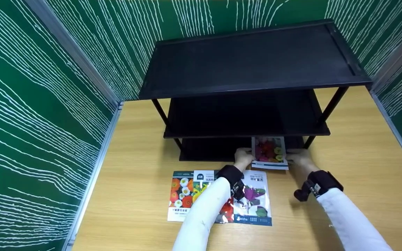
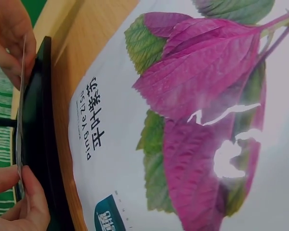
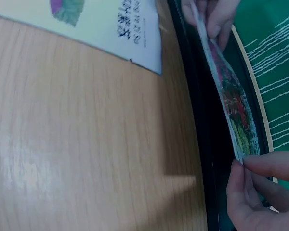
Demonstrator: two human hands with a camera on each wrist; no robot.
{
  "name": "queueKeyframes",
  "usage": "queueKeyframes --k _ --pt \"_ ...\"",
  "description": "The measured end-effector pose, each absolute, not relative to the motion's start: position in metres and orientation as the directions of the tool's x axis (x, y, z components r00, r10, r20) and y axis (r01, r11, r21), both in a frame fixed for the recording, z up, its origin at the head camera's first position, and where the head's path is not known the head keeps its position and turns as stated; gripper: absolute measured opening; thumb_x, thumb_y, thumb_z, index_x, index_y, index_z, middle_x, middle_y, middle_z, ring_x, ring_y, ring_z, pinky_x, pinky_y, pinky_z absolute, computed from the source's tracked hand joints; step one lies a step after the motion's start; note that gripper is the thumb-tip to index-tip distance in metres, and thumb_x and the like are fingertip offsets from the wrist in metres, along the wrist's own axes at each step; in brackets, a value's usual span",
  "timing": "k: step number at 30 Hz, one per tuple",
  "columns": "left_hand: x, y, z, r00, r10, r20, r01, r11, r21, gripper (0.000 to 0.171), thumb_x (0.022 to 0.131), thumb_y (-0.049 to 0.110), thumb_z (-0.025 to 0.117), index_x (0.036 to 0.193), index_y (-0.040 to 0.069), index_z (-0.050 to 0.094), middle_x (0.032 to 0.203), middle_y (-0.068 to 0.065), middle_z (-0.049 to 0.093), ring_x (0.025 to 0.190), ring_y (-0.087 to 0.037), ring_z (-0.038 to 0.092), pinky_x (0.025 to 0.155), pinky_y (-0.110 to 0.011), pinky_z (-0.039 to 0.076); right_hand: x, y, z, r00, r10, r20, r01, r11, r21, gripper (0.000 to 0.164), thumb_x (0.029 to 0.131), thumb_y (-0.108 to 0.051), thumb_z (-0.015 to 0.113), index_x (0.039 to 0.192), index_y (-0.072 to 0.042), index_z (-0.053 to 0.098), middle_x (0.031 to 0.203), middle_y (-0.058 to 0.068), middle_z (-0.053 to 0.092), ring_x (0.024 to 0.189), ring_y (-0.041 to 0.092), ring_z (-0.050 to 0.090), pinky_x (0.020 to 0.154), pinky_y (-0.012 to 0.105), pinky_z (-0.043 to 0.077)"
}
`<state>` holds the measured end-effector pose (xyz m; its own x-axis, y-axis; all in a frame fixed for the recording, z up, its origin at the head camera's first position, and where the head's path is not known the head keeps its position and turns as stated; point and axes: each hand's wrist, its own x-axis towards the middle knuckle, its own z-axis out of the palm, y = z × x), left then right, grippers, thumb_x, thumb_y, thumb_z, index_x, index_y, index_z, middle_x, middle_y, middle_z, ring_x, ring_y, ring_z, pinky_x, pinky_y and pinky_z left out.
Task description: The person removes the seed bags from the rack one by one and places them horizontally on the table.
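Note:
Between both hands a seed packet with red, pink and yellow flowers is held by its side edges, at the front of the black rack's bottom shelf. My left hand pinches its left edge; the right hand pinches the opposite edge. In the right wrist view the packet is seen almost edge-on, with the right thumb and fingers on its near end. The left wrist view shows it as a thin strip between the two hands. Its far end lies under the middle shelf.
Several flat seed packets overlap on the wooden table before the rack: one with orange and white flowers, one with purple leaves. The rack's top shelf overhangs the lower ones. Green walls with white lines surround the table.

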<state>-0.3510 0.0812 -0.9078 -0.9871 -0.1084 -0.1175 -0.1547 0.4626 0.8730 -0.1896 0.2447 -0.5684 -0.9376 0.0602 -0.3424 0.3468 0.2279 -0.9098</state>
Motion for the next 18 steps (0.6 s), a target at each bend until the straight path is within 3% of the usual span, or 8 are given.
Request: queueKeyframes --k 3,7,8,11,13,15,18 --pt "-0.323 0.075 -0.853 -0.988 -0.114 -0.105 -0.145 0.431 0.890 0.050 0.048 -0.005 0.070 0.088 0.025 0.070 0.059 0.015 0.060 0.053 -0.001 0.054 0.042 -0.019 0.045 -0.187 0.245 -0.568 -0.937 0.030 -0.348 0.348 0.159 -0.924 0.050 0.076 0.007 0.053 0.120 0.023 0.035 0.082 0.002 0.060 0.063 0.002 0.051 0.059 0.015 0.047" --pt "-0.283 0.066 -0.775 -0.986 -0.087 -0.144 -0.165 0.325 0.931 0.045 0.058 -0.011 0.065 0.095 0.014 0.068 0.061 0.004 0.061 0.049 -0.010 0.054 0.041 -0.024 0.046 -0.185 0.249 -0.571 -0.938 -0.007 -0.345 0.345 0.030 -0.938 0.049 0.074 0.008 0.055 0.118 0.022 0.039 0.081 -0.002 0.061 0.068 0.005 0.058 0.065 0.018 0.051" --pt "-0.280 0.066 -0.770 -0.986 -0.081 -0.144 -0.162 0.310 0.937 0.045 0.058 -0.012 0.064 0.098 0.009 0.067 0.063 0.001 0.062 0.049 -0.012 0.054 0.041 -0.026 0.046 -0.185 0.250 -0.572 -0.938 -0.014 -0.347 0.346 0.023 -0.938 0.049 0.075 0.007 0.056 0.119 0.021 0.039 0.084 -0.002 0.062 0.071 0.005 0.059 0.068 0.019 0.051" --pt "-0.272 0.062 -0.755 -0.982 -0.059 -0.179 -0.188 0.228 0.955 0.043 0.060 -0.013 0.063 0.095 0.011 0.068 0.061 0.001 0.062 0.050 -0.011 0.055 0.043 -0.025 0.048 -0.183 0.252 -0.572 -0.933 -0.025 -0.360 0.359 0.026 -0.933 0.050 0.076 0.005 0.057 0.121 0.019 0.039 0.089 0.000 0.061 0.073 0.004 0.059 0.071 0.020 0.051" --pt "-0.271 0.061 -0.753 -0.985 -0.056 -0.164 -0.171 0.185 0.968 0.041 0.057 -0.015 0.060 0.092 0.006 0.068 0.056 0.000 0.060 0.047 -0.010 0.055 0.040 -0.024 0.047 -0.181 0.253 -0.570 -0.929 -0.041 -0.369 0.367 0.043 -0.929 0.051 0.079 0.004 0.055 0.124 0.018 0.035 0.095 0.002 0.060 0.075 0.002 0.058 0.074 0.021 0.050" --pt "-0.270 0.059 -0.746 -0.972 -0.049 -0.229 -0.234 0.167 0.958 0.039 0.061 -0.013 0.065 0.093 0.010 0.068 0.061 -0.001 0.062 0.052 -0.013 0.058 0.045 -0.026 0.050 -0.180 0.253 -0.566 -0.924 -0.060 -0.377 0.373 0.062 -0.926 0.053 0.081 0.004 0.053 0.126 0.018 0.030 0.099 0.005 0.059 0.076 0.001 0.057 0.078 0.022 0.049" --pt "-0.269 0.059 -0.744 -0.961 -0.037 -0.272 -0.275 0.162 0.948 0.037 0.065 -0.011 0.067 0.097 0.007 0.066 0.068 -0.008 0.063 0.057 -0.020 0.060 0.049 -0.030 0.052 -0.178 0.254 -0.563 -0.913 -0.080 -0.401 0.396 0.069 -0.916 0.054 0.083 0.004 0.053 0.128 0.018 0.026 0.104 0.009 0.058 0.078 0.000 0.056 0.083 0.026 0.048"
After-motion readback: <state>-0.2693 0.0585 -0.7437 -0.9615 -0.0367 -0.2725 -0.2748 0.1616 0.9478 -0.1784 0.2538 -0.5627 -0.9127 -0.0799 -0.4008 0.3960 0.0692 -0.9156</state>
